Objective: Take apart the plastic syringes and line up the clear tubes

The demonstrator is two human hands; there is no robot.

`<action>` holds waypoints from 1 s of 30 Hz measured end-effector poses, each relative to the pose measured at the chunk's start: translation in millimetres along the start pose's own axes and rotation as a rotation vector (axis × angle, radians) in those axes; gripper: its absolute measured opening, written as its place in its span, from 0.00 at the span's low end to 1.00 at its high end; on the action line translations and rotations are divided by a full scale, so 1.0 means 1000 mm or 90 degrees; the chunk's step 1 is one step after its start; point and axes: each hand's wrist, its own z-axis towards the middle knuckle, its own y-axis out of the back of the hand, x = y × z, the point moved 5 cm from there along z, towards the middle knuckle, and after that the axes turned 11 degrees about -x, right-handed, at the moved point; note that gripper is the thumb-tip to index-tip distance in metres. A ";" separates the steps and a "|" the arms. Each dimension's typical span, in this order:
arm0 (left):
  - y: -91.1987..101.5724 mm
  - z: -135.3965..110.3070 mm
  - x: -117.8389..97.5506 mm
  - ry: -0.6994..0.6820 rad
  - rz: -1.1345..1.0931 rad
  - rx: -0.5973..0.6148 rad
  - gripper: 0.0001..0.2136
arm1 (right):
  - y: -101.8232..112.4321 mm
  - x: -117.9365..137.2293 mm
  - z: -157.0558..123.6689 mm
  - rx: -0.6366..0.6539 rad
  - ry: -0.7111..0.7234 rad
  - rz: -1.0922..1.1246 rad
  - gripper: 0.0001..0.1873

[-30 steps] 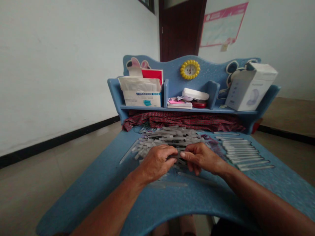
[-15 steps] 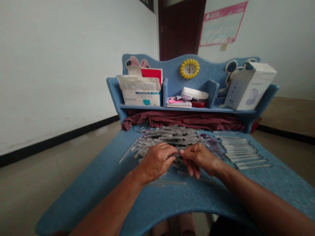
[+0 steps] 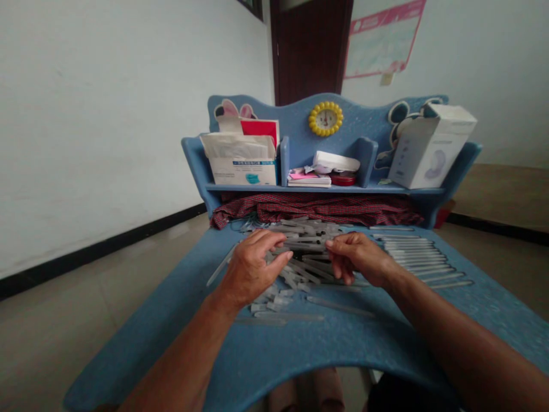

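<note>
A heap of translucent pen parts (image 3: 306,269), tubes and short caps, lies in the middle of the blue desk (image 3: 274,349). At the heap's left side is my left hand (image 3: 253,266), its thumb and fingers spread apart with nothing visible between them. My right hand (image 3: 358,257) hovers at the heap's right side, thumb and forefinger pinched together and the other fingers curled. Whatever it pinches is too small or hidden to make out. Right of that hand, several clear pens (image 3: 414,252) with dark tips lie side by side in a row.
Behind the heap stretches a red checked cloth (image 3: 309,209) under a shelf. On the shelf stand a mask box (image 3: 242,170), some papers (image 3: 309,181) and a white carton (image 3: 429,151). A loose tube (image 3: 341,307) lies near the front.
My hands were close together over the heap and have drawn apart, the left moving left and opening. The right has shifted slightly right and away from me. More of the heap shows between them.
</note>
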 end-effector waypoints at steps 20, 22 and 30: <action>-0.043 -0.030 -0.004 -0.069 0.084 0.425 0.06 | 0.061 0.025 -0.063 0.021 0.023 -0.352 0.20; -0.045 -0.031 -0.006 -0.082 0.099 0.421 0.06 | 0.067 0.009 -0.077 0.002 -0.005 -0.344 0.21; -0.053 -0.035 -0.012 -0.115 0.145 0.423 0.04 | 0.067 -0.030 -0.090 -0.079 -0.049 -0.306 0.22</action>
